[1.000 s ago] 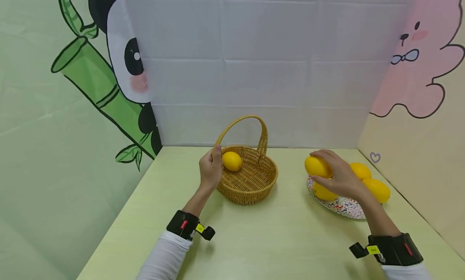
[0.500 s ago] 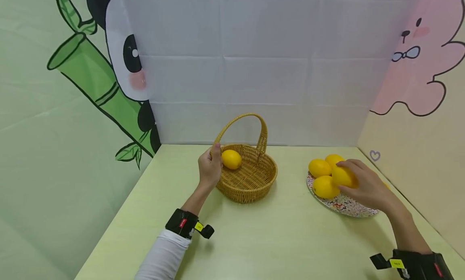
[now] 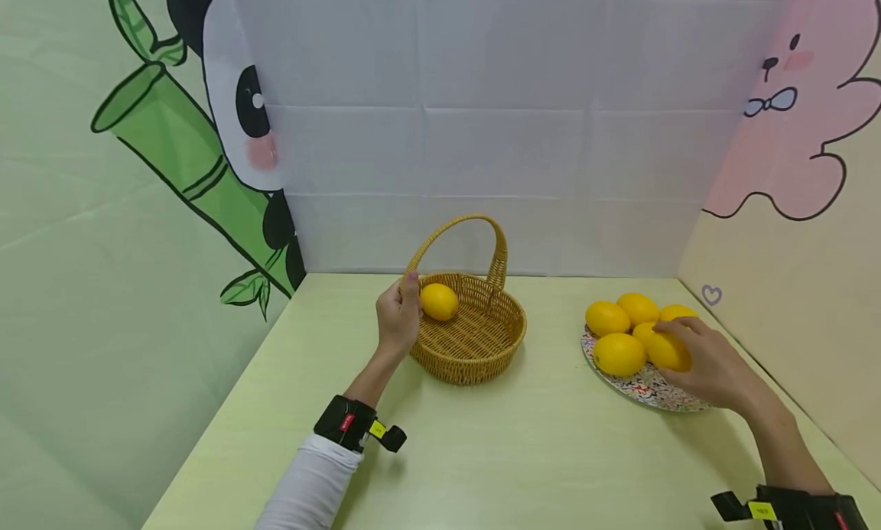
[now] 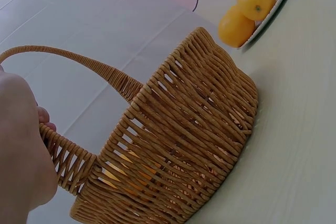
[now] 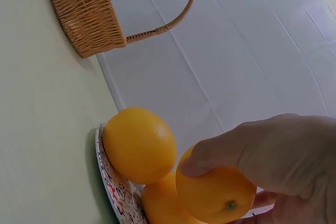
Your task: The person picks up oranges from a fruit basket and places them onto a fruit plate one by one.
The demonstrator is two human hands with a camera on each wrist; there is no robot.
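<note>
My left hand (image 3: pixel 399 317) grips the left side of the handle of a woven wicker basket (image 3: pixel 470 368), which stands on the table. One orange (image 3: pixel 439 302) lies inside, at the basket's left. To the right, several oranges (image 3: pixel 619 355) are grouped on a speckled plate (image 3: pixel 657 395). At the front right of that group, my right hand (image 3: pixel 712 368) holds an orange (image 5: pixel 212 195) between thumb and fingers. In the right wrist view the thumb lies across its top, and the fingers are mostly hidden behind it. Other oranges (image 5: pixel 139 145) sit close beside it.
The pale table (image 3: pixel 537 453) meets a white wall sheet (image 3: pixel 509 132) just behind the basket. Side walls with a panda drawing (image 3: pixel 255 132) and a pink animal drawing (image 3: pixel 798 132) flank it. Black camera straps (image 3: pixel 347 423) wrap both wrists.
My right hand has left an orange at the plate's left and moved right, onto another at the front right. The left hand keeps its grip on the basket handle.
</note>
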